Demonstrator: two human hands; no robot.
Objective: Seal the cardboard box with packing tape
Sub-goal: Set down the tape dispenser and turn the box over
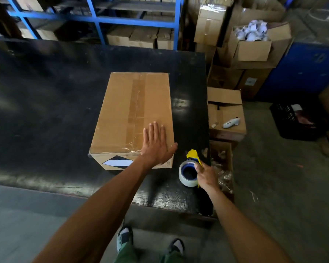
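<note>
A closed brown cardboard box (122, 114) lies on the black table (46, 103), a strip of clear tape running along its top seam and wrinkling over the near edge. My left hand (156, 143) rests flat, fingers spread, on the box's near right corner. Just right of the box, my right hand (205, 175) grips a yellow tape dispenser (193, 156) that carries a roll of clear tape with a blue core (187, 174). The dispenser rests on the table near its right edge.
Blue shelving (137, 19) with cartons stands behind the table. Stacked cardboard boxes (226, 111) crowd the floor to the right, one with a white tool (231, 123) on top. A black crate (296, 120) sits further right. My feet are below the table's near edge.
</note>
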